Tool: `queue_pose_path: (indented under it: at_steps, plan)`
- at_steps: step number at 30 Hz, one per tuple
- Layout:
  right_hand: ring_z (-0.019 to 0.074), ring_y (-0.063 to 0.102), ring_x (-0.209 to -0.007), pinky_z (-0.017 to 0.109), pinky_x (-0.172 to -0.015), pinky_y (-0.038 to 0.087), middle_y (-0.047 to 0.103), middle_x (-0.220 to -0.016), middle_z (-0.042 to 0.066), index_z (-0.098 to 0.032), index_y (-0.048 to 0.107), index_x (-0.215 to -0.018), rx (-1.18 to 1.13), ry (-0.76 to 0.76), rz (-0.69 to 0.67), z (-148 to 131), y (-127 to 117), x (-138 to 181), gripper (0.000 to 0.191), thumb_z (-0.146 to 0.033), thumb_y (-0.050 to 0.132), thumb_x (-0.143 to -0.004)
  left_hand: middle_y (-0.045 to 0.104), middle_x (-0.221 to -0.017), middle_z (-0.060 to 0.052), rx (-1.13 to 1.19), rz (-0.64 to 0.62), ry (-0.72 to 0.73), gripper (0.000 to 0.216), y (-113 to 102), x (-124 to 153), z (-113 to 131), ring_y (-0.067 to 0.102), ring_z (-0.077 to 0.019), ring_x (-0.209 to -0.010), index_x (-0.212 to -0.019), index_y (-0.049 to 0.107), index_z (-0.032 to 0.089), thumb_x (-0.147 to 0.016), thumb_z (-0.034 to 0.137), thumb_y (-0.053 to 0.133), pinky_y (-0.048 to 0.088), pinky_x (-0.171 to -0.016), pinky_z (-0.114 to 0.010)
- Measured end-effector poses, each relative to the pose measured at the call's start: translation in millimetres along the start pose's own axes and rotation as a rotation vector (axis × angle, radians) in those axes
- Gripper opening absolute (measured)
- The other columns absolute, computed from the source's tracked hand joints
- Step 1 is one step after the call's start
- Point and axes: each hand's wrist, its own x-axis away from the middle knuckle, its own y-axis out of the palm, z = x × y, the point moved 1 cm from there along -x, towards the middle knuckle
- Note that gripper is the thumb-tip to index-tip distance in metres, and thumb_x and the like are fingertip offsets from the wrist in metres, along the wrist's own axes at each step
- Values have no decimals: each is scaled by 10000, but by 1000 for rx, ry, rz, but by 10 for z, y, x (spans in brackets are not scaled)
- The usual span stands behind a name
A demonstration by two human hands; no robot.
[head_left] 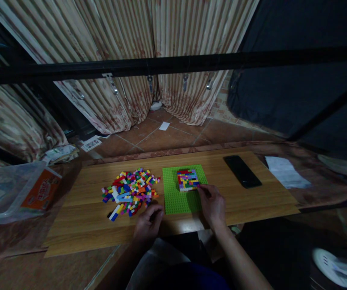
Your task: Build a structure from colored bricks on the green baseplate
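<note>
My right hand (214, 205) reaches over the right side of the green baseplate (179, 205). Its thumb and forefinger pinch a small pink brick (199, 186) at the near right corner of a multicoloured brick block (188, 179), which sits on the plate. Beside the plate's near left corner, my left hand (149, 221) rests curled at the table's front edge; whatever its fingers hold is hidden. Just beyond that hand spreads a pile of loose toy bricks (134, 187) in many colours, with a few longer ones among them.
A black phone (242, 171) lies on the right part of the wooden table (79, 217). White paper (286, 171) is past the right edge. To the left stands a clear plastic bin (7, 193) with an orange label. A dark metal bar (173, 64) crosses in front of striped curtains.
</note>
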Motion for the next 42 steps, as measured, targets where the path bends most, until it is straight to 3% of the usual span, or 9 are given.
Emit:
queue_pose_path:
  at_steps: [11, 17, 28, 35, 42]
  plan:
    - [231, 653, -803, 363, -734, 503, 703, -907, 111, -170, 697, -933, 4, -25, 5, 28, 61, -33, 360, -486, 544, -856, 697, -826, -19, -25, 25, 12, 172, -4, -10, 128, 645, -156, -781, -886, 667, 207, -856, 314, 536, 514, -734, -262]
    - [234, 660, -813, 367, -740, 507, 708, -915, 112, -169, 701, -946, 0, -26, -8, 38, 46, -28, 352, -467, 529, -870, 705, -825, -14, -55, -3, 17, 167, -14, -24, 61, 652, -153, -769, -894, 671, 214, -854, 316, 545, 522, -733, -261]
    - [203, 639, -851, 338, -784, 508, 685, -902, 68, -219, 739, -861, -25, -206, -91, -2, 6, -198, 250, -337, 521, -886, 717, -864, -16, -78, 3, 26, 164, -10, -12, 70, 664, -157, -808, -901, 680, 216, -857, 299, 545, 525, -756, -265]
    - [202, 644, -842, 348, -776, 515, 677, -878, 61, -219, 736, -807, -217, -81, -94, 91, 80, -235, 210, -379, 601, -818, 714, -854, -17, -67, -11, 19, 167, -4, -17, 65, 663, -156, -804, -896, 676, 214, -859, 306, 541, 528, -760, -267]
    - [227, 659, -873, 397, -808, 526, 708, -961, 107, -168, 713, -940, -416, 88, -6, 205, 90, -266, 339, -455, 623, -783, 717, -861, -15, -90, -27, 46, 168, 13, -29, -47, 665, -155, -795, -902, 679, 220, -859, 309, 544, 528, -747, -259]
